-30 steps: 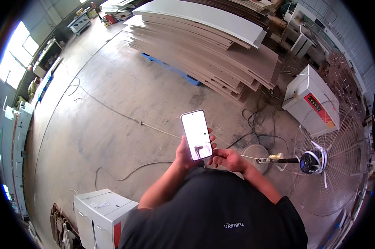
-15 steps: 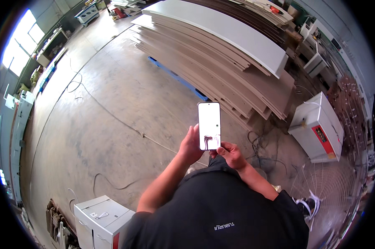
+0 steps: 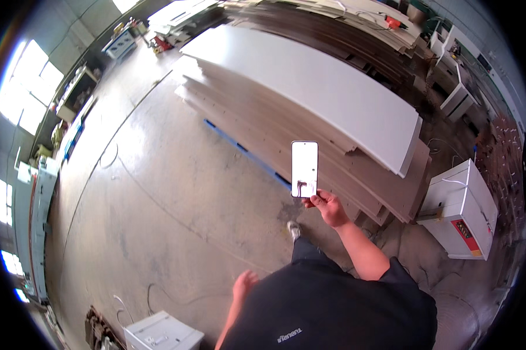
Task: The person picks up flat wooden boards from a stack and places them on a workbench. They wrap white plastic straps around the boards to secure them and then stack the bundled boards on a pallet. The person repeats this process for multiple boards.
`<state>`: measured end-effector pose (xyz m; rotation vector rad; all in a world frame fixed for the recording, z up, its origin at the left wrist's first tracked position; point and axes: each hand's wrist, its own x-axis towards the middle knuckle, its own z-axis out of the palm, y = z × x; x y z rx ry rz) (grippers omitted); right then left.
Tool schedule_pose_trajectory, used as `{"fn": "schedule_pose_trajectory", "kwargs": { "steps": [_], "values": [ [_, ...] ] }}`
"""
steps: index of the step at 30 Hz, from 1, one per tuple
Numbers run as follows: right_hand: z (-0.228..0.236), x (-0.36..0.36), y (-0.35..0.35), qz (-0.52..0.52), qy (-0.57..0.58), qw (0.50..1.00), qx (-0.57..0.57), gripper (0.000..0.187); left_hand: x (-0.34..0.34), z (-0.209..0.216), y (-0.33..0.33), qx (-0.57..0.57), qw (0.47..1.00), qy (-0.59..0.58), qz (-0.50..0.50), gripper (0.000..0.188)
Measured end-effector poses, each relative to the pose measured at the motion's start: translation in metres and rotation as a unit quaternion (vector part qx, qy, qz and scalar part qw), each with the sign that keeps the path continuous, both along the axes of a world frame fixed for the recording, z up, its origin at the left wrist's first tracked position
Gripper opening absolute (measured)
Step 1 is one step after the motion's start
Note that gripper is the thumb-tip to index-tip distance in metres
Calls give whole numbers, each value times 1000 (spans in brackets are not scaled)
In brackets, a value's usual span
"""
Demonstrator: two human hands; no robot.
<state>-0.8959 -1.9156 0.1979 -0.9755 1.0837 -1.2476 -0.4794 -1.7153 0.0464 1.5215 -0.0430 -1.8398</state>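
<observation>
My right hand (image 3: 329,209) grips the lower end of a smartphone (image 3: 305,168), its thumb over the bottom edge of the lit, mostly white screen. The phone stands upright in the view, and the stack of brown boards lies beyond it. Away from the phone, my left hand (image 3: 245,284) hangs low beside my dark shirt. Motion blurs its fingers, and nothing held shows in it.
A large white panel (image 3: 309,81) tops the stack of brown boards (image 3: 263,125) ahead, above a blue strip (image 3: 248,153). White cabinets stand at right (image 3: 458,204) and lower left (image 3: 164,332). A cable (image 3: 175,204) crosses the concrete floor.
My left hand has left the phone and dropped down to the left. The right hand holds the phone alone, slightly further right. The board stack appears closer, and a shoe shows in front.
</observation>
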Motion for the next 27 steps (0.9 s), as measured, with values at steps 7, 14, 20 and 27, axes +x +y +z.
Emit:
{"fn": "schedule_pose_trajectory", "kwargs": {
  "steps": [7, 14, 20, 27],
  "values": [
    [-42, -139, -205, -206, 9, 976, 72, 26, -56, 23, -61, -101, 984, -100, -105, 42],
    [-67, -261, -332, -284, 50, 940, 181, 21, -67, 48, -102, -130, 964, -183, -144, 34],
    [-65, -278, -338, -398, 207, 855, 261, 23, -70, 69, -91, -39, 990, -136, 2, 29],
    [-71, -110, -215, -207, 228, 949, 68, 24, -57, 24, -31, -71, 981, -181, -24, 29]
  ]
}}
